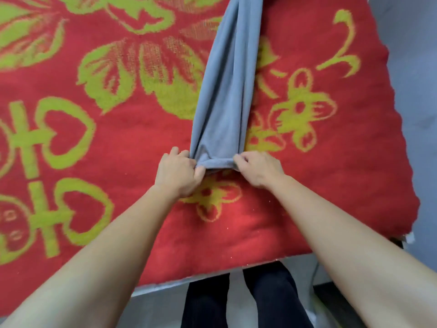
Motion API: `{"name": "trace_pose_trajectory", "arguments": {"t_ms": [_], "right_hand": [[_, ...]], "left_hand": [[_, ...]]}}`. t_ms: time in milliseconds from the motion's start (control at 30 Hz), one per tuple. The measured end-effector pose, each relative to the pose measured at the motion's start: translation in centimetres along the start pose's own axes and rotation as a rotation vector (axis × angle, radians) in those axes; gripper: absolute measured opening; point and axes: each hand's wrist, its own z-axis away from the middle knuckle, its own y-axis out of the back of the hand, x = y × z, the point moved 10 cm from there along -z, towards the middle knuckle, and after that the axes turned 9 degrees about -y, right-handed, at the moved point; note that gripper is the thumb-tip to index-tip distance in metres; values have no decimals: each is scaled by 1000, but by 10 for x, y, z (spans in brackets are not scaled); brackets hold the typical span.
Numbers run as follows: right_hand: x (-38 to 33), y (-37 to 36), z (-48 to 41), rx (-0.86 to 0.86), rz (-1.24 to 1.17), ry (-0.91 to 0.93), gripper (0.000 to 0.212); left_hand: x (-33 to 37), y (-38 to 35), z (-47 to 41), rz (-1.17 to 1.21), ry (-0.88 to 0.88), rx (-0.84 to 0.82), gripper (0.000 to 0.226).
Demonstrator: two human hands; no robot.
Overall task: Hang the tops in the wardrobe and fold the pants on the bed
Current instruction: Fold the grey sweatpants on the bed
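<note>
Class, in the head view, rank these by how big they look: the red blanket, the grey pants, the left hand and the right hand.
1. The red blanket, filling most of the view.
2. The grey pants, a long strip on it.
3. The left hand and right hand, tied: they look alike.

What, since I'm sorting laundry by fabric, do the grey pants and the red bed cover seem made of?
Grey pants: likely a soft, matte knit such as cotton jersey; they drape in smooth, rounded folds without sheen. Red bed cover: seemingly a thick, fuzzy blanket or towelling weave; its surface looks napped and the yellow-green pattern has soft edges.
</note>
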Motion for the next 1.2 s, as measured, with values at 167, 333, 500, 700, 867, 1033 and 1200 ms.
{"name": "trace_pose_trajectory", "arguments": {"t_ms": [167,333,500,700,867,1033,1200], "right_hand": [[1,28,-6,199,-475,-141,58],[-42,23,-28,58,-545,-37,30],[-60,-24,5,51,-427,97,30],[-69,-7,-11,64,-290,183,20],[-76,-55,44,-301,10,454,12],[-26,-93,69,-588,225,389,20],[33,39,-34,-2,-239,17,34]], "left_hand": [[29,-53,84,-11,-83,-151,75],[-4,-80,146,73,5,-260,73],[-46,-62,143,272,184,-198,57],[-85,-15,82,388,305,41,48],[-84,36,-3,739,444,249,51],[-16,53,-74,1010,371,195,73],[10,46,-99,607,146,145,45]]}}
